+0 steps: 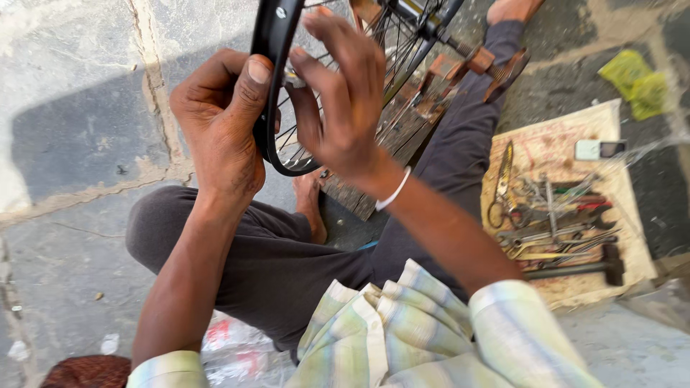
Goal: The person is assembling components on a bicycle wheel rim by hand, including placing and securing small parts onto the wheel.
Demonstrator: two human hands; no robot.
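Note:
A black bicycle wheel rim (269, 43) with thin metal spokes (399, 50) stands upright in front of me, over a rusty stand (460, 68) and a wooden board (388, 144). My left hand (219, 118) grips the rim from the left, thumb pressed on its outer face. My right hand (341, 93) reaches in from the right, fingertips pinching something small and pale at the inner side of the rim, close to the left thumb. I cannot tell what that small piece is. I sit on the ground with my legs spread around the wheel.
A cloth mat (568, 280) at the right carries several hand tools: scissors (503, 187), wrenches, pliers (586, 208), a hammer (589, 269). A phone (600, 149) lies at the mat's far edge. A yellow rag (636, 79) sits beyond. Plastic bags (233, 348) lie near my left elbow.

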